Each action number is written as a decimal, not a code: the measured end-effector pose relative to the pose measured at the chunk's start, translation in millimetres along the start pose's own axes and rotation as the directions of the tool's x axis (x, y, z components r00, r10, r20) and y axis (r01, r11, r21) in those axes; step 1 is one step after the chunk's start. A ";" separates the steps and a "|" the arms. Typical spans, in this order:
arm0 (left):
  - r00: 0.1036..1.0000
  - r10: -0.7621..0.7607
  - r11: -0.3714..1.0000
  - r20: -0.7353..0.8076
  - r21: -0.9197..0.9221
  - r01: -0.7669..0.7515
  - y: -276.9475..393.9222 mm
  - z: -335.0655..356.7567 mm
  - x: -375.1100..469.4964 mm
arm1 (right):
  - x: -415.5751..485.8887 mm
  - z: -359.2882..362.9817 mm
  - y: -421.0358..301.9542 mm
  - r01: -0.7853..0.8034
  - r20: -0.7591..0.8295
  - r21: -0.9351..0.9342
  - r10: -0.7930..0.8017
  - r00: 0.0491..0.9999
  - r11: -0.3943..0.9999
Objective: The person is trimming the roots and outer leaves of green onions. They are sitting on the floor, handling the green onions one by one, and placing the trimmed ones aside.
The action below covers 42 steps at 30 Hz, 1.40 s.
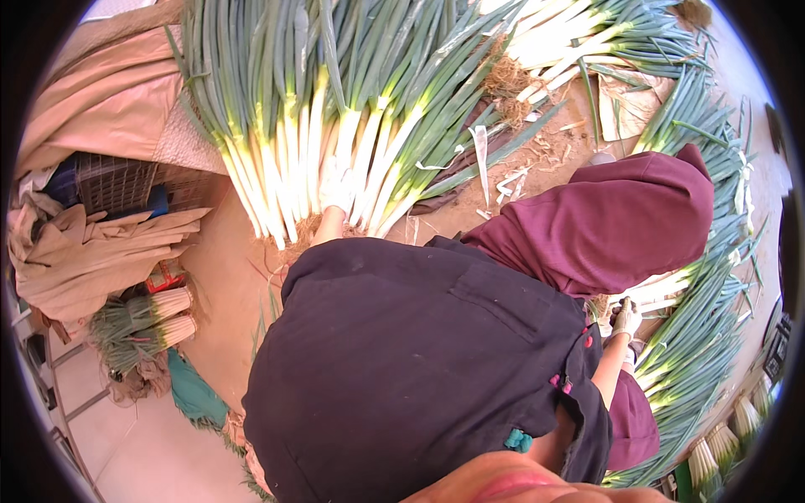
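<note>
My left hand (338, 185), in a pale glove, reaches in among the white stalks of a large pile of long green onions (295, 157). Glare washes out its fingers, so their grip is unclear. Beside my bent knees, my right hand (627, 317) wears a glove with dark, soiled fingertips. It is at the root end of more green onions (660, 292), whose leaves fan out to the right. Whether it holds a stalk is too small to tell. My dark shirt and maroon trousers (604, 220) cover much of the middle.
Another onion heap (591, 38) lies at the top right, near root scraps and peelings (516, 182) on the floor. Tied bundles (166, 317) sit at left, below a plastic crate (116, 185) and brown cloth (100, 258). More bundles (723, 440) stand at lower right.
</note>
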<state>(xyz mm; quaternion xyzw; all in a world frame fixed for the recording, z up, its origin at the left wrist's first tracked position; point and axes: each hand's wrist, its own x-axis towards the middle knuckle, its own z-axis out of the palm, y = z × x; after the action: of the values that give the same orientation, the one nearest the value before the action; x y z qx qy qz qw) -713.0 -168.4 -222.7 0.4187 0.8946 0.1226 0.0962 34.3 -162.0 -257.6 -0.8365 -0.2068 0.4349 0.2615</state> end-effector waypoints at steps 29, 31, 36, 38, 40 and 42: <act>0.779 0.597 0.459 -0.193 -0.714 -0.528 408.9 -44.3 28.5 | -17.0 9.9 -60.1 -0.103 0.080 -0.067 0.108 0.991 0.992; 0.595 0.752 0.084 -0.285 -0.853 -0.515 504.5 -61.4 -3.1 | 23.7 28.5 -18.7 -0.085 0.047 0.139 0.079 0.996 0.987; 0.178 0.902 -0.258 -0.393 -0.821 -0.508 666.7 -86.7 -112.3 | 65.0 47.4 21.7 0.019 -0.140 -0.112 -0.034 0.990 0.994; 0.175 0.964 -0.136 -0.202 -0.933 -0.332 692.1 -61.5 -129.8 | 59.5 52.0 7.7 0.024 -0.220 -0.200 -0.069 0.973 0.979; 0.247 0.964 0.139 0.096 -0.977 -0.163 699.3 -33.0 -135.9 | 46.2 57.2 -27.6 0.041 -0.254 -0.236 -0.103 0.962 0.971; 0.186 0.946 0.260 0.264 -0.965 0.047 716.2 -21.5 -149.5 | 26.3 54.3 -57.9 0.023 -0.254 -0.180 -0.069 0.965 0.983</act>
<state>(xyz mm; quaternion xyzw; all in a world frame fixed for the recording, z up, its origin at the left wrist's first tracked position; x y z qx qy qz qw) -104.8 156.5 22.8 0.6034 0.2734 0.3227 0.6761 -3.9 -88.0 -264.5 -0.9008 -0.2278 0.2958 0.2218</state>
